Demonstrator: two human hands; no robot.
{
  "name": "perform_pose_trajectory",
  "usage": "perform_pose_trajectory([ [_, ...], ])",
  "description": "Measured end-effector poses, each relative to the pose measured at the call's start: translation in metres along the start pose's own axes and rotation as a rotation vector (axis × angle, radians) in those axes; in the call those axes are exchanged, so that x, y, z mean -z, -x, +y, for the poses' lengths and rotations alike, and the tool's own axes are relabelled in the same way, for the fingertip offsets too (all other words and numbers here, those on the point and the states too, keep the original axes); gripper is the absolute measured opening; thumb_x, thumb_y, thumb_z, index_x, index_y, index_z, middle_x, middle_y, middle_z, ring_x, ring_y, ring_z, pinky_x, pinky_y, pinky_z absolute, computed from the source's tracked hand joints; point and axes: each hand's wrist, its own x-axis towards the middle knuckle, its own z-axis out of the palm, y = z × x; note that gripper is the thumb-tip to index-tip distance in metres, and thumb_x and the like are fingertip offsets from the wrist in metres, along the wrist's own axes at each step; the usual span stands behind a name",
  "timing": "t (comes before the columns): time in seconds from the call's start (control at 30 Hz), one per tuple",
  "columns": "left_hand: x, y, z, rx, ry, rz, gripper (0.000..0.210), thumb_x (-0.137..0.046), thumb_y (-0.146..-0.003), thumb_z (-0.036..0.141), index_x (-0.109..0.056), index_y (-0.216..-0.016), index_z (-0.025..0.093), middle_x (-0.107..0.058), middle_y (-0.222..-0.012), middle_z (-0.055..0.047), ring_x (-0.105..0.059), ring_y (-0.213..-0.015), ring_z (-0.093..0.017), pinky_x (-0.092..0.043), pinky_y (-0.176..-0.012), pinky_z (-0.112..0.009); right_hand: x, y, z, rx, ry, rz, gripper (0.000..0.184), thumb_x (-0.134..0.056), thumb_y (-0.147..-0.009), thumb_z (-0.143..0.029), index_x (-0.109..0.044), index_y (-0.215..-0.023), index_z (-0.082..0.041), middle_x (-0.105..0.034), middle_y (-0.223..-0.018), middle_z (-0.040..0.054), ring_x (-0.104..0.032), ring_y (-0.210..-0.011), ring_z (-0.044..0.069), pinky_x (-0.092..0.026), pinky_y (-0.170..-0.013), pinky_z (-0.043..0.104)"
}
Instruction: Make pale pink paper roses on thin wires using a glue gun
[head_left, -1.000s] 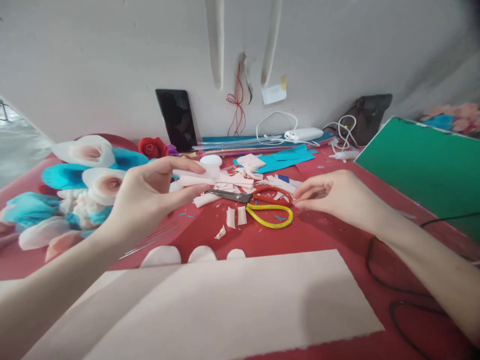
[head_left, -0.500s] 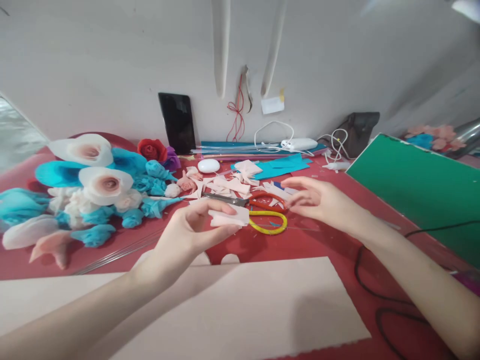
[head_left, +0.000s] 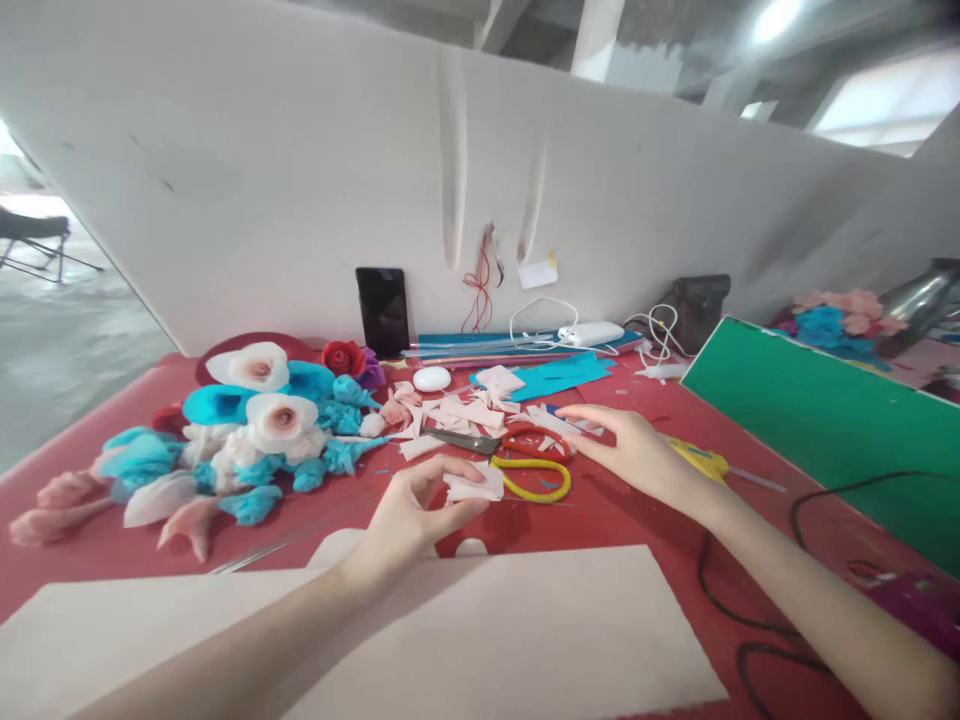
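Nearest you, a large pale sheet (head_left: 562,630) lies on the red bench (head_left: 600,520), with rounded pale cut-outs (head_left: 471,547) showing past its far edge. Around that edge, your left hand (head_left: 409,510) pinches a small pale piece (head_left: 480,484) between thumb and fingers. Just beyond the piece lie your scissors (head_left: 480,443), their long axis running roughly side to side across you, blades to the left and handles to the right. The yellow loop (head_left: 536,497) is on your side, just beside the held piece (whether the two touch, you cannot tell from this angle), and the red loop (head_left: 534,430) is on the far side. Your right hand (head_left: 637,455) comes in from the right, fingers loosely extended and thumb apart, with nothing visibly gripped. It is nearer the outer ends of the handles; your left is nearer the pivot. Past the scissors you have pale scraps (head_left: 469,410), with crafted flowers (head_left: 281,418) to their left and blue sheets (head_left: 559,375) behind. Farthest, a phone (head_left: 382,312) leans against the wall (head_left: 300,200).
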Motion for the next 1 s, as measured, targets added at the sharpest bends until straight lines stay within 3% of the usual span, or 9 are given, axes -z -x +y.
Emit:
perform_pose_trajectory([
  [0.1, -0.002, 0.002, 0.000, -0.028, -0.039, 0.038, 0.013, -0.069, -0.068, 0.026, -0.062, -0.076, 0.017, -0.064, -0.083, -0.003, -0.061, -0.081, -0.017, -0.049, -0.071, -0.025, 0.004, -0.003, 0.002, -0.075, 0.031, 0.071, 0.025, -0.048, -0.092, -0.034, -0.057, -0.102, -0.013, -0.057, -0.102, 0.0063, -0.056, -0.089, 0.016, -0.049, -0.079, 0.034],
  [0.2, -0.003, 0.005, -0.002, -0.063, -0.077, 0.056, 0.012, -0.068, -0.069, 0.027, -0.062, -0.075, 0.018, -0.063, -0.082, -0.003, -0.059, -0.084, -0.018, -0.047, -0.075, -0.026, 0.008, -0.004, 0.005, -0.096, -0.004, 0.054, 0.025, -0.048, -0.092, -0.034, -0.057, -0.101, -0.013, -0.057, -0.098, 0.0051, -0.057, -0.083, 0.014, -0.050, -0.074, 0.030],
  [0.43, 0.001, 0.011, -0.005, -0.089, -0.144, 0.155, 0.011, -0.065, -0.072, 0.026, -0.060, -0.078, 0.018, -0.061, -0.085, -0.003, -0.057, -0.086, -0.019, -0.043, -0.080, -0.030, 0.010, -0.006, 0.010, 0.035, -0.302, -0.112, 0.032, -0.052, -0.090, -0.029, -0.049, -0.120, -0.017, -0.045, -0.124, 0.0097, -0.047, -0.110, 0.022, -0.041, -0.093, 0.044],
  [0.57, 0.003, 0.012, 0.002, -0.104, -0.172, 0.127, 0.012, -0.065, -0.073, 0.028, -0.060, -0.078, 0.018, -0.062, -0.084, -0.004, -0.058, -0.086, -0.020, -0.044, -0.077, -0.032, 0.016, -0.008, 0.011, -0.008, -0.520, -0.192, 0.032, -0.053, -0.089, -0.027, -0.050, -0.118, -0.014, -0.050, -0.119, 0.0096, -0.050, -0.107, 0.021, -0.043, -0.091, 0.044],
  [0.73, -0.005, 0.016, 0.003, -0.191, -0.206, 0.010, 0.005, -0.064, -0.073, 0.022, -0.062, -0.074, 0.018, -0.062, -0.078, -0.003, -0.059, -0.076, -0.018, -0.046, -0.068, -0.029, 0.019, -0.006, 0.003, -0.090, -0.725, -0.186, 0.027, -0.052, -0.089, -0.029, -0.054, -0.111, -0.012, -0.057, -0.110, 0.0096, -0.056, -0.100, 0.019, -0.046, -0.088, 0.039],
  [0.83, -0.008, 0.020, -0.002, -0.272, -0.219, -0.066, 0.004, -0.066, -0.070, 0.016, -0.063, -0.071, 0.019, -0.062, -0.073, -0.002, -0.057, -0.072, -0.017, -0.044, -0.066, -0.028, 0.020, -0.005, 0.001, -0.130, -0.780, -0.156, 0.026, -0.054, -0.086, -0.033, -0.056, -0.103, -0.013, -0.061, -0.103, 0.0103, -0.062, -0.078, 0.014, -0.052, -0.067, 0.026],
  [0.9, -0.009, 0.022, -0.005, -0.317, -0.219, -0.082, 0.005, -0.064, -0.070, 0.015, -0.062, -0.071, 0.019, -0.061, -0.071, -0.002, -0.054, -0.072, -0.016, -0.043, -0.066, -0.028, 0.023, -0.004, 0.001, -0.140, -0.784, -0.112, 0.027, -0.055, -0.081, -0.035, -0.057, -0.101, -0.017, -0.062, -0.101, 0.0086, -0.054, -0.054, 0.006, -0.044, -0.046, 0.018],
  [0.97, -0.008, 0.023, -0.005, -0.346, -0.217, -0.096, 0.008, -0.062, -0.072, 0.013, -0.061, -0.072, 0.020, -0.060, -0.070, -0.001, -0.052, -0.071, -0.016, -0.042, -0.065, -0.027, 0.027, -0.004, 0.001, -0.135, -0.763, -0.049, 0.028, -0.054, -0.079, -0.036, -0.056, -0.102, -0.020, -0.062, -0.102, 0.0064, -0.043, -0.043, 0.002, -0.037, -0.038, 0.017],
  [1.0, -0.007, 0.023, -0.005, -0.357, -0.218, -0.106, 0.011, -0.060, -0.072, 0.010, -0.061, -0.073, 0.021, -0.061, -0.071, -0.001, -0.052, -0.071, -0.015, -0.042, -0.065, -0.027, 0.029, -0.004, 0.000, -0.127, -0.741, -0.011, 0.030, -0.053, -0.078, -0.036, -0.055, -0.103, -0.021, -0.061, -0.105, 0.0056, -0.044, -0.044, 0.002, -0.038, -0.040, 0.017],
])
